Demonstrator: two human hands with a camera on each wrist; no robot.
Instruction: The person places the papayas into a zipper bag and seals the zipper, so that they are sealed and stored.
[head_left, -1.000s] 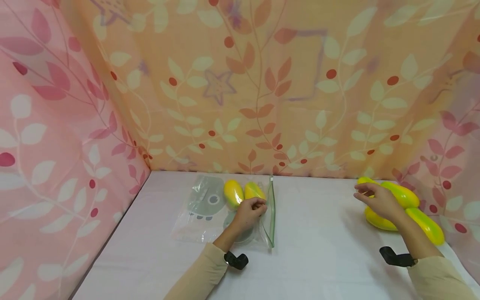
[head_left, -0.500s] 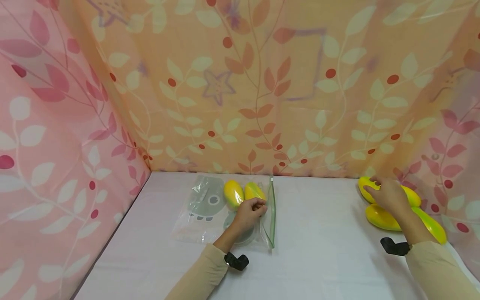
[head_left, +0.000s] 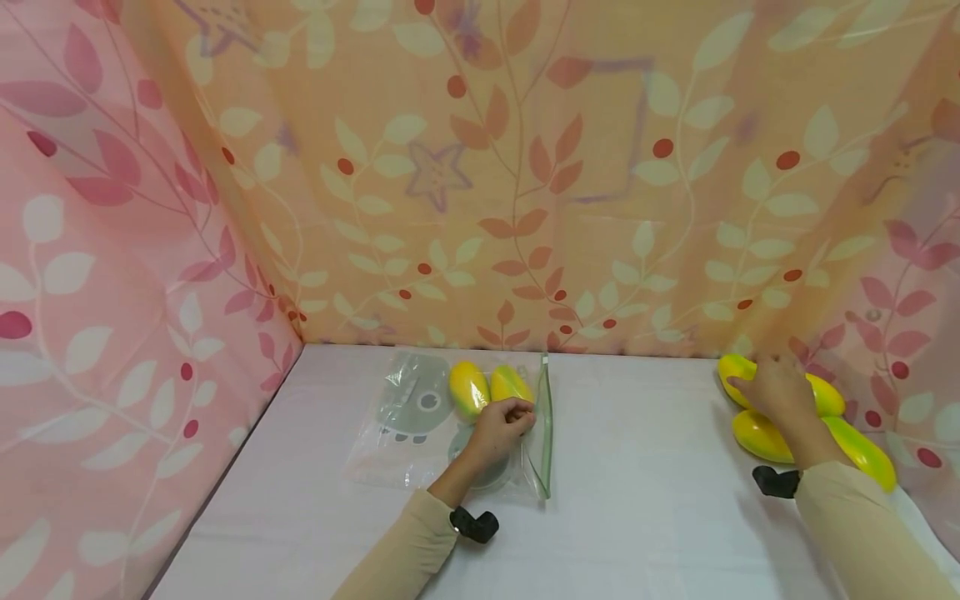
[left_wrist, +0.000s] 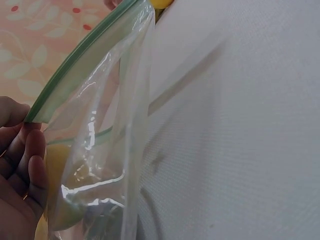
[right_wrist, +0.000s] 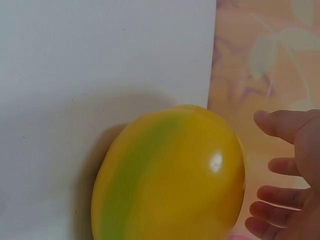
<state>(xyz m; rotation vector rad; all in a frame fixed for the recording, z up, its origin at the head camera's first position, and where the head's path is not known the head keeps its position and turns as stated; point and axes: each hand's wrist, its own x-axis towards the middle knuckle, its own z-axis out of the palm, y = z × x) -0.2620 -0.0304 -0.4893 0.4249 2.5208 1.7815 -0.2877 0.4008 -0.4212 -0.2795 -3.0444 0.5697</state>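
My left hand (head_left: 495, 429) pinches the open-side edge of a clear zip bag (head_left: 367, 458) with a grey print; in the left wrist view, thumb and finger of that hand (left_wrist: 20, 165) grip its green strip (left_wrist: 67, 62). Two yellow-green mangoes (head_left: 468, 389) lie inside the bag. At the far right, my right hand (head_left: 783, 400) is over a group of several mangoes (head_left: 862, 457), partly hiding them. The right wrist view has this hand (right_wrist: 295, 175) with fingers spread beside a mango (right_wrist: 167, 185), a gap showing between them.
A white-covered table (head_left: 630, 483) carries the bag and the loose mangoes. Orange leaf-patterned cloth (head_left: 480, 183) rises behind its back edge, and pink patterned cloth (head_left: 127, 275) stands along the left side, with more at the right.
My right hand has moved slightly right and over the back mangoes, its wrist shifting a little left since the half-second-old frame. The left hand and bag stay in place.
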